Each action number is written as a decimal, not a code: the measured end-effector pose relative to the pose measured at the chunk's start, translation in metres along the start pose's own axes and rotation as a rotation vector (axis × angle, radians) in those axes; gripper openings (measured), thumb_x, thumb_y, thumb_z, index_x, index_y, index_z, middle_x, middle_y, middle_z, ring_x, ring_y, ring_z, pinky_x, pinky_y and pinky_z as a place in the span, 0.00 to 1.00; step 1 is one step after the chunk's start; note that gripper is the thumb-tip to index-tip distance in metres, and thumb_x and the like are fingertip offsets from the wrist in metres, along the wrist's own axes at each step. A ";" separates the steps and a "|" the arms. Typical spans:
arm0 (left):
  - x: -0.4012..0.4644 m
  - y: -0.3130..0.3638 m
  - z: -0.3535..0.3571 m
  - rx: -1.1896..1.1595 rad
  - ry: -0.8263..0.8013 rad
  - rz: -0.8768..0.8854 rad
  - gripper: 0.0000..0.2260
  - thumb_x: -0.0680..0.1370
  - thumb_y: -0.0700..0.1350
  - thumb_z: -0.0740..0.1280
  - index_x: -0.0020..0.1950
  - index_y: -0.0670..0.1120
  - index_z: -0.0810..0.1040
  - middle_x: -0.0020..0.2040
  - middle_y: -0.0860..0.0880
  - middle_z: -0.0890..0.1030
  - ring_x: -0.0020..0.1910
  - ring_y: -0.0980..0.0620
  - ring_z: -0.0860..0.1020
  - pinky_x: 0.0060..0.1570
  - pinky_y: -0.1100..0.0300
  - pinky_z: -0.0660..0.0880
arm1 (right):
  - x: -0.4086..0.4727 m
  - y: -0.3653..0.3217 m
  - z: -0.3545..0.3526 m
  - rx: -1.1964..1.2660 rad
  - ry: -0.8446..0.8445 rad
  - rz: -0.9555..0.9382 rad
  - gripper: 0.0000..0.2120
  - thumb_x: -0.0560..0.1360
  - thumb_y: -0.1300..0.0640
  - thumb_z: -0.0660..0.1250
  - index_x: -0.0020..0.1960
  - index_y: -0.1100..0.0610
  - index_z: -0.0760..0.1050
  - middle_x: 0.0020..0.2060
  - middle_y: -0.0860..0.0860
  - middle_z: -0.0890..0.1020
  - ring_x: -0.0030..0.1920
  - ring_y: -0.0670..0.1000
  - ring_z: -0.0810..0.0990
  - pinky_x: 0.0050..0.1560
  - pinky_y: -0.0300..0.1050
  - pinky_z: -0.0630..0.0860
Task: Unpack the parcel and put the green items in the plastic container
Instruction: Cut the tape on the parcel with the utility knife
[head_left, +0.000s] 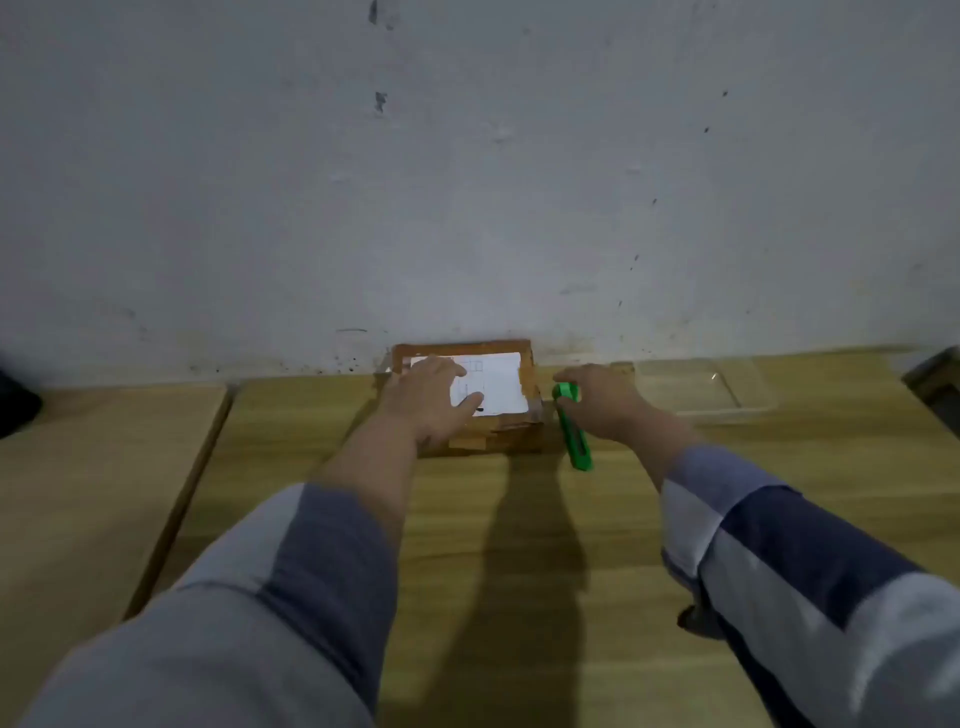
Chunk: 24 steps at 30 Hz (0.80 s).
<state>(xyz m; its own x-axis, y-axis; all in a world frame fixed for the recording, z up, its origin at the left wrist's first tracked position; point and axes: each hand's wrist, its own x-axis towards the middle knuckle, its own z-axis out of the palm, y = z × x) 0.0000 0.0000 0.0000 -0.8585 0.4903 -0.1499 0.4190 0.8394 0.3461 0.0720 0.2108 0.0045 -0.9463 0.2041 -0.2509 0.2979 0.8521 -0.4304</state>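
Where my two sleeves reach forward, striped in pale and dark blue-grey cloth, they cross a worktop of yellowish wood-grain laminate, and a second slab of the same finish sits to its left across a dark seam. Just past the cuffs, my right hand curls round a bright green tool: a long, flat plastic piece with rounded ends, angled so its near end points back toward me and its far end sits inside my fingers, just beside the parcel's right side. My left hand lies on top of the parcel with fingers straight and spread, pressing on the lid. That parcel is a low, rectangular cardboard box, brown, its edges banded with glossy tape, standing on the worktop against the wall. A white paper label covers most of its top; it bears faint ruled boxes and a dark mark near my thumb, but no writing I can read. Right of the parcel, well apart from it, stands the plastic container, a shallow, clear rectangular tray with rounded corners. Behind everything rises a whitish plaster wall, scuffed and speckled with dark spots.
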 end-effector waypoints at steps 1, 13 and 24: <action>0.006 -0.004 0.005 0.072 -0.024 0.017 0.28 0.78 0.64 0.55 0.74 0.52 0.63 0.77 0.52 0.59 0.76 0.51 0.55 0.74 0.43 0.53 | 0.004 0.002 0.003 -0.021 -0.013 0.023 0.21 0.78 0.57 0.59 0.71 0.53 0.67 0.70 0.56 0.69 0.67 0.58 0.69 0.64 0.50 0.69; 0.026 -0.030 0.048 0.387 -0.002 0.176 0.44 0.68 0.75 0.45 0.78 0.55 0.41 0.79 0.52 0.40 0.77 0.51 0.38 0.74 0.41 0.37 | 0.048 0.043 0.037 -0.300 -0.084 -0.058 0.27 0.72 0.65 0.67 0.70 0.52 0.68 0.74 0.51 0.59 0.69 0.59 0.65 0.68 0.54 0.70; 0.029 -0.030 0.050 0.438 0.008 0.162 0.44 0.68 0.74 0.43 0.78 0.54 0.40 0.79 0.51 0.40 0.77 0.50 0.38 0.74 0.41 0.38 | 0.045 0.055 0.030 -0.664 0.035 -0.275 0.20 0.76 0.55 0.63 0.68 0.49 0.66 0.69 0.51 0.69 0.70 0.56 0.63 0.74 0.54 0.54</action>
<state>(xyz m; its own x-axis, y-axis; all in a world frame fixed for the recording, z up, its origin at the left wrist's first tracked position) -0.0227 0.0004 -0.0614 -0.7735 0.6228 -0.1181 0.6315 0.7731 -0.0591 0.0496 0.2523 -0.0570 -0.9827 -0.0546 -0.1767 -0.0812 0.9858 0.1468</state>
